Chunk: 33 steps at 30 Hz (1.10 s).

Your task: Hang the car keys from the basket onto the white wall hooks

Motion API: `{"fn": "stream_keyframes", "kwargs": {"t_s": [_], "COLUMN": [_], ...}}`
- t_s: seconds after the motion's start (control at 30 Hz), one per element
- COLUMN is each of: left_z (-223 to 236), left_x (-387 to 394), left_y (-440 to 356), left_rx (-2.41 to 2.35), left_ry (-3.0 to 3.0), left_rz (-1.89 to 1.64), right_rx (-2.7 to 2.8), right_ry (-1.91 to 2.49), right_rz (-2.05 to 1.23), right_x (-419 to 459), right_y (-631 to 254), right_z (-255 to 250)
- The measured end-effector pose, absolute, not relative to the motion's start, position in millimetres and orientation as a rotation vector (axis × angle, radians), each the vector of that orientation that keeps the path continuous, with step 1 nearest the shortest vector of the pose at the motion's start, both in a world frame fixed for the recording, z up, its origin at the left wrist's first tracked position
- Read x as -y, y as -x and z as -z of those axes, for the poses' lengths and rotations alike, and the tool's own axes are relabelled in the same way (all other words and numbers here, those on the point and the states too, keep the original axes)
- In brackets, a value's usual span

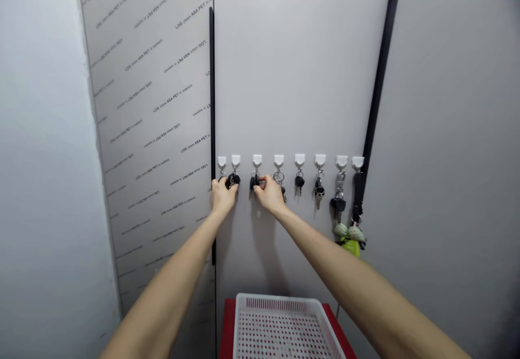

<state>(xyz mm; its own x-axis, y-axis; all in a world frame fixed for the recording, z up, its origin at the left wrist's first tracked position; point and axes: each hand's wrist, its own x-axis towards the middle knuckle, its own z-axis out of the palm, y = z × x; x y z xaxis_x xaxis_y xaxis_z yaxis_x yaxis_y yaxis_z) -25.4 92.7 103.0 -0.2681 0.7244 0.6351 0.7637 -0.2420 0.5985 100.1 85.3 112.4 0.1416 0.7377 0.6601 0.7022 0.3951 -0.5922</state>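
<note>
A row of several white hooks [299, 160] is stuck on a grey cabinet door [296, 66], most with keys hanging from them. My left hand [222, 195] is closed, pinching a black key [233, 178] that hangs from the second hook from the left. My right hand [269, 192] is closed too, its fingers on the black key [254, 181] under the third hook. Further right hang other keys [319, 189] and a key set with a green charm [350, 240].
A white perforated basket [280, 326] sits on a red surface [227, 326] directly below my arms. The left door [150, 104] wears a printed protective film. Black vertical handles [377, 93] run along the doors. A white wall [40, 158] is at the left.
</note>
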Motion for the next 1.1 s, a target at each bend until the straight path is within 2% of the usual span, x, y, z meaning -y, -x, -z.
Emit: {"fn": "stream_keyframes", "kwargs": {"t_s": [0.17,0.37,0.47,0.63,0.8,1.0,1.1], "left_z": [-133.0,-190.5,-205.8,-197.6,-190.0,-205.8,-207.2], "left_x": [-82.3,-70.4,-69.1,-73.1,-76.6,-75.5,-77.9], "left_y": [59.2,67.4,60.9,58.5,63.4,69.0,63.9], "left_rx": [1.736,1.662,1.595,1.519,1.578,1.740,1.680], "left_ry": [2.216,2.152,2.047,2.061,2.398,2.398,2.215], "left_rz": [1.164,0.712,0.580,0.470,0.163,0.656,0.712], "right_rx": [1.504,1.581,1.774,2.002,2.188,2.386,2.445], "right_ry": [1.118,1.040,1.092,1.192,1.360,1.547,1.607], "right_rz": [-0.308,-0.190,-0.172,-0.275,-0.468,-0.683,-0.681], "right_x": [-78.9,-76.7,-76.6,-61.6,-40.8,-17.1,-5.1], "right_y": [-108.6,-94.9,-90.3,-106.1,-140.1,-170.3,-174.3], "right_z": [-129.8,-171.8,-168.0,-114.0,-44.9,23.6,45.3]}}
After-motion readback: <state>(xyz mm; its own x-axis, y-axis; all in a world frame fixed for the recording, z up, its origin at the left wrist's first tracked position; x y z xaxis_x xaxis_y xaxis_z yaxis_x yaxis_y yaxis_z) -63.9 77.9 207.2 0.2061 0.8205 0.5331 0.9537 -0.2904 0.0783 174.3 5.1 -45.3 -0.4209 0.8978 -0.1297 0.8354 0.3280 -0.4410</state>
